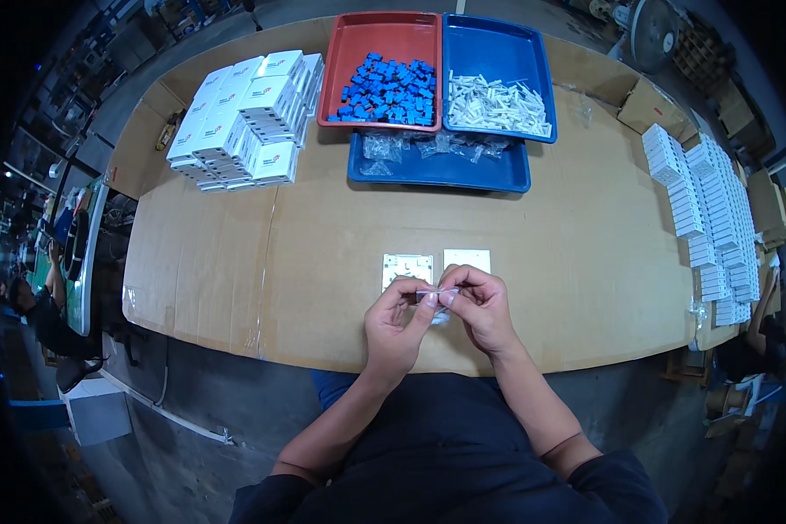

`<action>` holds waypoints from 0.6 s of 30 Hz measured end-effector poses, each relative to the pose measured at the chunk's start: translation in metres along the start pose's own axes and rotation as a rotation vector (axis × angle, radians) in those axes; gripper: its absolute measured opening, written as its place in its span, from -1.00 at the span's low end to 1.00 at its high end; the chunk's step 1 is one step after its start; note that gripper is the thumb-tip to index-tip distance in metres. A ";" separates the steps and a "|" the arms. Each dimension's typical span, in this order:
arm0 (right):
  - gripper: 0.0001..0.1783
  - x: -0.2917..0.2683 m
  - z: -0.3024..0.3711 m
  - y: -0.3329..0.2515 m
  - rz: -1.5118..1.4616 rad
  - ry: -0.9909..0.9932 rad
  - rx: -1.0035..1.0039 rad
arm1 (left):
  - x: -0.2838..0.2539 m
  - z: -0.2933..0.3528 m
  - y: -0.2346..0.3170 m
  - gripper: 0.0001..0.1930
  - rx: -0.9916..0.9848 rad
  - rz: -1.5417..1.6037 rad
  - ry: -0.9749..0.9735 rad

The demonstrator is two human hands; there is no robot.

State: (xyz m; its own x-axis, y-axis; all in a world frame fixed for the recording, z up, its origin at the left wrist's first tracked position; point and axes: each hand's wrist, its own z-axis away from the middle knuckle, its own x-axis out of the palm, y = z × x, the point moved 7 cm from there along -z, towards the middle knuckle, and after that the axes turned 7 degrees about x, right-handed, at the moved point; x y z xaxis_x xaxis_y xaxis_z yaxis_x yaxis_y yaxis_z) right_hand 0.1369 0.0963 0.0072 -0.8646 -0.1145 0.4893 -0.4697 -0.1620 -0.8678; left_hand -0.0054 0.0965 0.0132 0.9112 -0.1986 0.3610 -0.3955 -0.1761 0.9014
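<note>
Close to the table's front edge, my left hand (396, 327) and my right hand (482, 307) meet, thumbs and forefingers pinching a small clear plastic bag (438, 301). Something pale hangs in or below the bag; its kind is too small to tell. Just beyond my left fingers lies a square white plastic part (408, 264) with fittings on its face, partly hidden by that hand. Beside it, past my right hand, a plain white square plate (467, 258) rests on the cardboard.
A red tray (384, 28) of blue parts and a blue tray (498, 39) of white pieces stand at the back, overlapping a lower blue tray (437, 179) with clear bags. White boxes (236, 122) are stacked left, white parts (712, 218) right. Other people work at both sides.
</note>
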 end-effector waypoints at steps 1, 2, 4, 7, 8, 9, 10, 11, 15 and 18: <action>-0.92 0.001 0.001 -0.002 0.031 -0.010 -0.008 | -0.001 0.001 -0.002 -0.91 -0.008 0.006 -0.003; -0.92 0.002 0.000 -0.005 0.062 -0.021 -0.019 | -0.003 0.000 -0.003 -0.91 -0.007 0.006 -0.004; -0.93 0.004 0.000 -0.007 0.073 -0.045 -0.042 | -0.005 0.000 -0.002 -0.91 0.057 -0.065 -0.042; -0.93 0.002 0.002 -0.009 0.119 -0.044 -0.063 | -0.004 0.000 -0.002 -0.90 0.031 -0.056 -0.044; -0.93 0.001 0.001 -0.010 0.153 -0.025 -0.063 | -0.005 -0.001 -0.003 -0.90 0.031 -0.058 -0.043; -0.93 0.000 0.000 -0.009 0.152 -0.026 -0.062 | -0.006 -0.002 -0.005 -0.90 0.002 -0.033 -0.049; -0.93 -0.002 0.000 -0.007 0.153 -0.035 -0.033 | -0.007 -0.002 -0.007 -0.90 -0.026 -0.008 -0.056; -0.93 -0.003 0.000 -0.006 0.156 -0.040 -0.006 | -0.008 -0.003 -0.006 -0.90 -0.026 -0.007 -0.057; -0.92 -0.003 0.000 -0.011 0.199 -0.048 0.010 | -0.003 -0.003 -0.006 -0.90 -0.132 0.059 -0.060; -0.92 0.000 -0.001 -0.011 0.131 -0.079 0.011 | -0.005 -0.005 -0.005 -0.90 -0.114 0.106 -0.031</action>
State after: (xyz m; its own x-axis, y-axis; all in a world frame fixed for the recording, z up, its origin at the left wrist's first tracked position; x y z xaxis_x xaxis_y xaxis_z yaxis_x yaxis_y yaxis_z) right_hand 0.1422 0.0993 0.0170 -0.9014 -0.2117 0.3776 -0.3514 -0.1515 -0.9239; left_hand -0.0069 0.1034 0.0078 0.8605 -0.2403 0.4492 -0.4716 -0.0426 0.8808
